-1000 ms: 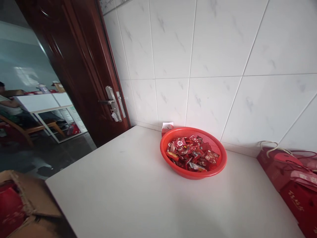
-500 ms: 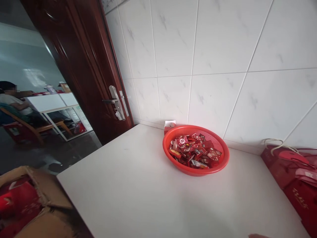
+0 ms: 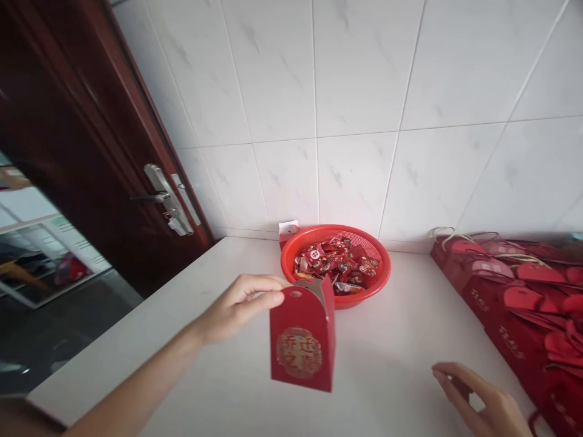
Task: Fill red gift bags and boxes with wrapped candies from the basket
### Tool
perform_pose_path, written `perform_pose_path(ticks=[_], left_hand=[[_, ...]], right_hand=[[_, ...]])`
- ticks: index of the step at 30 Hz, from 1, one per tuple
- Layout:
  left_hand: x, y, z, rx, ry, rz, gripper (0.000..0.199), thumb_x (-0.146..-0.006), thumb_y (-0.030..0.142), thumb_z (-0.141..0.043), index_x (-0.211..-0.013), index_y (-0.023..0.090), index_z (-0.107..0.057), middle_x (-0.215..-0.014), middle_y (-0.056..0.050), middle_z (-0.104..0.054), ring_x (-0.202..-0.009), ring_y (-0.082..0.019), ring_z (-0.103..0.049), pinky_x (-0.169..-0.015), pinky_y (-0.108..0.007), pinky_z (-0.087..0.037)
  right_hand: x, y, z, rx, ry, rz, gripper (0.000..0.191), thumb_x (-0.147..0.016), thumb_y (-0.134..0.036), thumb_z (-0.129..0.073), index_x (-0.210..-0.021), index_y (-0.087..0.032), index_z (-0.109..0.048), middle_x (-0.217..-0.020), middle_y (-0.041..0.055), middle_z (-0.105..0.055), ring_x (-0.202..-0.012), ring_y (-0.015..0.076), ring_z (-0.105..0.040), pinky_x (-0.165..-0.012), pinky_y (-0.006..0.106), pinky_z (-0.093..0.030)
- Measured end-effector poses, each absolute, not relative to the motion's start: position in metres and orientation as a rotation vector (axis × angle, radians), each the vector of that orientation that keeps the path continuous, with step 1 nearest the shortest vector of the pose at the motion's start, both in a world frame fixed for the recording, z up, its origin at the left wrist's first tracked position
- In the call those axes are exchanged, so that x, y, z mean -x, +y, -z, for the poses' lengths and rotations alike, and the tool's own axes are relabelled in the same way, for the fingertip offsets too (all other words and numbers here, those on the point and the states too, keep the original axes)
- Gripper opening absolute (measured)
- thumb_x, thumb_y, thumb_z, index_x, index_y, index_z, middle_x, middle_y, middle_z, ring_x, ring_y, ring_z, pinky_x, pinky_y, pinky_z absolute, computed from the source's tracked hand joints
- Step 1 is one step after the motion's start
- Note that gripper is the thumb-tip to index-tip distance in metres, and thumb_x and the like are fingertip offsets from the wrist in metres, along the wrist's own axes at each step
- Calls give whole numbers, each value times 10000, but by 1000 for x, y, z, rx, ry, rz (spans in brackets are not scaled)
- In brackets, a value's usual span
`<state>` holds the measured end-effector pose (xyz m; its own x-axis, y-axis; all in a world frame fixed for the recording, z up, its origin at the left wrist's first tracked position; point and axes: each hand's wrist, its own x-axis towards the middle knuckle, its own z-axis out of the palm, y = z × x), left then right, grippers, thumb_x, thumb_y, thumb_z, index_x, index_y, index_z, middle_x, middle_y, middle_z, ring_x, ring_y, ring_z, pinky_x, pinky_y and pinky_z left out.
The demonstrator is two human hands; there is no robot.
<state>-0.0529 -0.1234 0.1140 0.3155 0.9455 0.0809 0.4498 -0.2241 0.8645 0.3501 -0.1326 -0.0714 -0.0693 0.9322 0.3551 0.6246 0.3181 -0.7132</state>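
My left hand holds a red paper gift box by its upper edge, thumb and fingers pinching near a punched hole in the rounded flap. Gold characters in a round emblem mark its front face, and its top stands open. The box is held up in front of a red plastic basket filled with small wrapped candies, hiding part of the rim. At lower right, my right hand is above the white tabletop, loosely curved with a gap between thumb and fingers; nothing shows in it.
Red gift bags packed with red paper pieces line the table's right side. Behind the basket, a small red-and-white box stands against the tiled wall. A dark wooden door with a metal handle is at left.
My left hand has come into view with the red gift box, and more of my right hand shows. The view has shifted right; the cardboard carton and the seated person are out of sight.
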Motion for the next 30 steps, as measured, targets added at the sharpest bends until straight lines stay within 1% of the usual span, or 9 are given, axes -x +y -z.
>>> perform_pose_path(ticks=[3, 6, 10, 13, 15, 20, 25, 27, 30], left_hand=[[38, -111, -92, -1868, 1111, -811, 367, -962, 430, -527, -1007, 167, -779, -1099, -96, -771, -1022, -271, -704, -877, -356, -572], [34, -97, -74, -1986, 980, -861, 350, -1001, 378, -502, -1041, 163, -775, -1176, -110, -754, -1107, -262, -686, -935, -357, -567], [28, -83, -55, -2417, 786, -1050, 270, -1015, 236, -495, -1065, 187, -756, -1161, -94, -763, -1113, -214, -691, -1063, -395, -508], [22, -78, -42, -2757, 503, -1092, 240, -997, 150, -507, -1068, 187, -734, -1172, -89, -752, -1104, -185, -693, -1131, -411, -449], [20, -79, -33, -2863, 388, -1038, 227, -989, 146, -516, -1048, 180, -733, -1214, -102, -732, -1150, -193, -674, -1144, -412, -434], [21, -80, -18, -2875, 317, -813, 265, -986, 204, -506, -1072, 215, -756, -1200, -97, -727, -1151, -209, -657, -1159, -444, -412], [19, -74, -25, -2759, 305, -493, 332, -1017, 327, -485, -1245, 211, -697, -1321, -106, -684, -1315, -268, -568, -1243, -521, -245], [14, -72, -30, -2703, 326, -401, 341, -1032, 343, -458, -1248, 223, -692, -1261, -91, -705, -1342, -264, -543, -1255, -519, -200], [9, -71, -35, -2619, 415, -464, 367, -1055, 329, -392, -1116, 218, -736, -1037, -62, -729, -1178, -220, -628, -1254, -507, -180]], right_hand=[[-344, -133, 67, 1473, -1731, -512, 394, -861, -599, -614, -767, -242, -751, -614, 7, -662, -530, 146, -616, -406, 178, -451], [-328, -135, 54, 1481, -1685, -592, 399, -864, -603, -632, -836, -222, -748, -696, 27, -705, -572, 157, -652, -507, 210, -516], [-285, -135, 27, 1306, -1556, -806, 399, -934, -582, -565, -1047, -222, -694, -954, 83, -749, -631, 158, -669, -621, 281, -577], [-248, -127, 12, 1130, -1552, -896, 443, -954, -595, -525, -1209, -242, -608, -1126, 119, -708, -640, 147, -654, -589, 296, -563], [-229, -119, 9, 1082, -1556, -915, 450, -941, -593, -552, -1229, -248, -578, -1175, 120, -677, -653, 140, -642, -596, 300, -555], [-209, -110, 19, 1141, -1586, -880, 342, -926, -493, -623, -1158, -242, -617, -1145, 84, -671, -714, 144, -629, -660, 306, -539], [-215, -115, 29, 1142, -1555, -838, 236, -962, -381, -571, -1139, -239, -633, -1133, 68, -682, -705, 138, -623, -692, 311, -538], [-217, -118, 30, 1123, -1560, -810, 214, -956, -318, -567, -1143, -241, -635, -1099, 63, -695, -734, 150, -642, -723, 316, -548], [-220, -119, 30, 1097, -1555, -733, 191, -943, -242, -561, -1102, -248, -666, -1027, 57, -718, -883, 193, -684, -778, 312, -552]])
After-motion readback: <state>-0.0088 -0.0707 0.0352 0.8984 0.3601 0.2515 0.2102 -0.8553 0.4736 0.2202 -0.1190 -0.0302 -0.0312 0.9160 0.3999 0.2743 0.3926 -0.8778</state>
